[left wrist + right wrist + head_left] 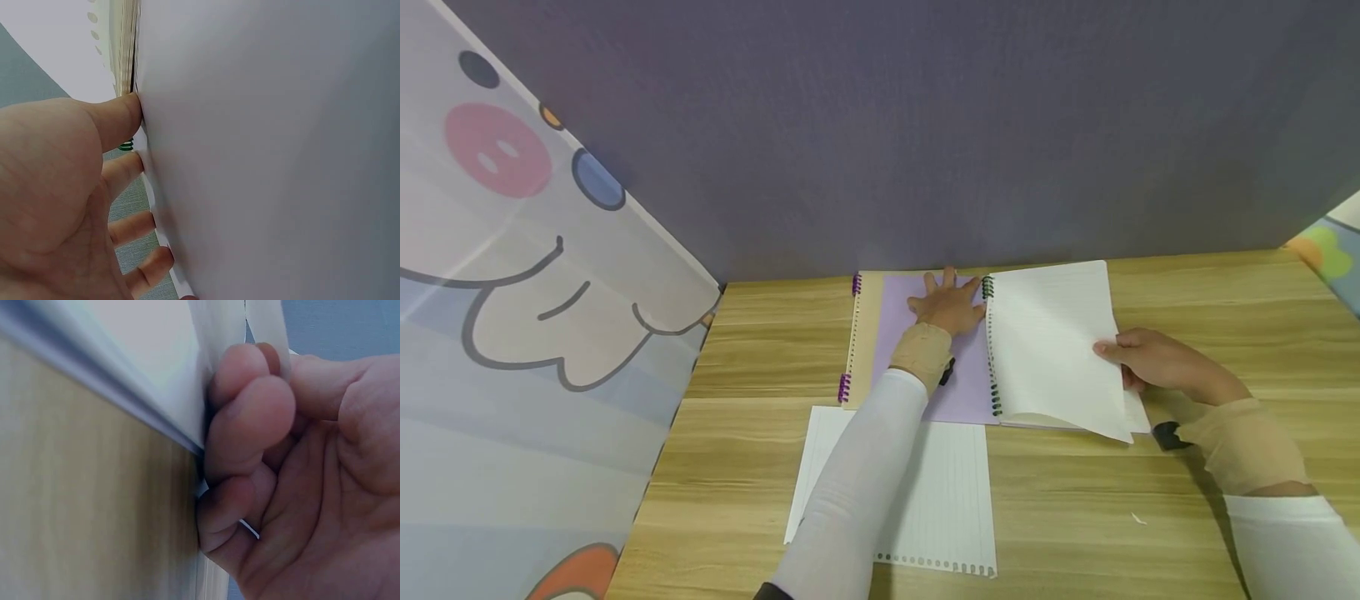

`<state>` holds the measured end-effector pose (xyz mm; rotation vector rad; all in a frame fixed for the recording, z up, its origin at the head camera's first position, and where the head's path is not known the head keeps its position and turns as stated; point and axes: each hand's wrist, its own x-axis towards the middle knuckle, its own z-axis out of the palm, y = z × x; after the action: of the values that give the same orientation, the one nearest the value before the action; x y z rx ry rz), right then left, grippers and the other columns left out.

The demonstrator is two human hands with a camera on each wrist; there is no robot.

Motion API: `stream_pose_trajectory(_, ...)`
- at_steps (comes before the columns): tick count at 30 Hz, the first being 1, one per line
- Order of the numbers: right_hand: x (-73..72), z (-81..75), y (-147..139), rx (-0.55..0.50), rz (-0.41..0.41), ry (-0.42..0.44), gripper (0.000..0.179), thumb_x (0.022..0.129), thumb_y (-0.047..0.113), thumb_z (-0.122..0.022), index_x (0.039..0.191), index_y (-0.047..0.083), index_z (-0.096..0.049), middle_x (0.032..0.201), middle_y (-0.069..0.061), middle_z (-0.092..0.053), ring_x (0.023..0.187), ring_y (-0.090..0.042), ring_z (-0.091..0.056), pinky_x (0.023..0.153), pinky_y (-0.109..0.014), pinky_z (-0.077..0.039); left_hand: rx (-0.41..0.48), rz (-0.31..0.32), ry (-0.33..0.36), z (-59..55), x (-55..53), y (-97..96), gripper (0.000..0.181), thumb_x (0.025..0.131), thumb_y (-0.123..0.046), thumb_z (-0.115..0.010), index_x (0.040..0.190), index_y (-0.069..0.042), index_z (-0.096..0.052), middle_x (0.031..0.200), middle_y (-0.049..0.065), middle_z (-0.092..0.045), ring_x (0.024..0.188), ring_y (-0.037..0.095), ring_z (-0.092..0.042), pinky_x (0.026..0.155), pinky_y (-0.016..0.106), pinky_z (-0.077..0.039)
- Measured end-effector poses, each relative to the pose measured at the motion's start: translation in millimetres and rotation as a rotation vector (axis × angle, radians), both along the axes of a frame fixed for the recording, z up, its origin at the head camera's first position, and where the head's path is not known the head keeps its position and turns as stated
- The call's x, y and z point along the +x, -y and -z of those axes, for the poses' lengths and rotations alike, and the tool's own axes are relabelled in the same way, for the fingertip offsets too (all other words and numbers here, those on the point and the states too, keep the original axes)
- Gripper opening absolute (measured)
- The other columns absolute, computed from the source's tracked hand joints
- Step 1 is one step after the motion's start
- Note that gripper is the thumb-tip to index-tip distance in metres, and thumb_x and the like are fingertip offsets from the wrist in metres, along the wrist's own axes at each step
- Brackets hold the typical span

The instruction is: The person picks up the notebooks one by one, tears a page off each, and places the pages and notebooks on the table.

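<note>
A spiral notebook with green rings point(996, 400) lies spread on the wooden table. My left hand point(949, 307) presses on its purple left side point(891, 333), fingers straight and spread; the left wrist view shows the thumb and fingertips against the surface. On the right side, my right hand point(1157, 362) pinches the outer edge of a white lined page point(1048, 333) between thumb and fingers. That page's lower corner is lifted off the sheets beneath. In the right wrist view, the curled fingers point(250, 425) sit at the page edge.
A cream strip with purple rings point(845, 387) shows left of the purple side. Below lies a loose lined sheet point(951, 492) with a torn, perforated edge, partly under my left sleeve. A paper scrap point(1138, 518) lies at right. A grey panel point(925, 150) stands behind.
</note>
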<state>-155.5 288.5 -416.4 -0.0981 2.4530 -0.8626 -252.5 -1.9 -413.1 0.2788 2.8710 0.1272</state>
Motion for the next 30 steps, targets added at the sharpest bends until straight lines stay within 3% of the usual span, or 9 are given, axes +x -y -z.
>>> stream_pose_trajectory(30, -0.6, -2.2, -2.9, -0.045, -0.005, 0.041, 0.048, 0.111, 0.045, -0.039, 0.08, 0.01, -0.052, 0.066, -0.001, -0.055, 0.063, -0.014, -0.051, 0.066, -0.028, -0.042, 0.017, -0.007, -0.011, -2.1, 2.1, -0.9, 0.055, 0.104, -0.06, -0.043, 0.157, -0.049, -0.033, 0.165, -0.003, -0.022, 0.14, 0.028, -0.026, 0.09, 0.054, -0.045)
